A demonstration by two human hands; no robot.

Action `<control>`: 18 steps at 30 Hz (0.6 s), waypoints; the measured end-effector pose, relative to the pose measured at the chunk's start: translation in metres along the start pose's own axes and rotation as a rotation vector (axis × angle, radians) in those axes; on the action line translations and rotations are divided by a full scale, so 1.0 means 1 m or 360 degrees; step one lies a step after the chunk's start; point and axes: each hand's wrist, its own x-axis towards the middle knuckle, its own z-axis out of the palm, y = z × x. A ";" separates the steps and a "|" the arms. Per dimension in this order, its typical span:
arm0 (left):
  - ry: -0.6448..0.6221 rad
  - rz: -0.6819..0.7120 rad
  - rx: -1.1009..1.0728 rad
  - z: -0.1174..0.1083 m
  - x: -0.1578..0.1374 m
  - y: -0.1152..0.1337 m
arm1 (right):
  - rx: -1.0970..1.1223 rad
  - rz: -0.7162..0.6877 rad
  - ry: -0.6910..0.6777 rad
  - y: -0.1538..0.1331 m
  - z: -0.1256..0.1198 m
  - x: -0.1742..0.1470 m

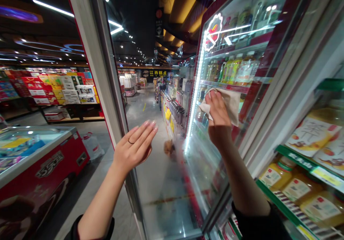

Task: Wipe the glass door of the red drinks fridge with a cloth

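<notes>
"What does the grip have?"

"My right hand (218, 110), right of centre in the frame, has a pale cloth (232, 105) pinned under its fingers against the glass door (161, 182); a loose flap spreads right of the knuckles."

"And the other grip?"

"My left hand (135, 145), left of centre, is flat, fingers together, carrying nothing I can see. It's just beside the metal door frame (98, 64); from this remote view I can't tell whether it touches the glass."

"What worries you?"

"If that flap folds under, I'd expect the cloth to bunch and leave bare fingertips on the glass. And if the door turns freely, a hard push from the right could swing it, with the left perhaps not bracing."

"Further out?"

"At lower right, orange bottles (301, 189) sit on a shelf near my right forearm (239, 172); a wide elbow sweep might knock them. Upper right, glare from the lit cooler (195, 100) could fool my camera about contact. The red chest freezer (68, 150), lower left, is well apart, so little risk there."
</notes>
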 end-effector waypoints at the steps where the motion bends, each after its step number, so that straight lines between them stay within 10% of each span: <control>1: -0.0004 -0.0011 0.0000 0.000 0.000 0.000 | 0.0012 -0.0026 0.0000 -0.002 0.002 0.004; 18: -0.0007 0.0068 0.0077 0.007 -0.004 -0.012 | 0.0031 -0.0107 -0.0359 -0.029 0.011 -0.013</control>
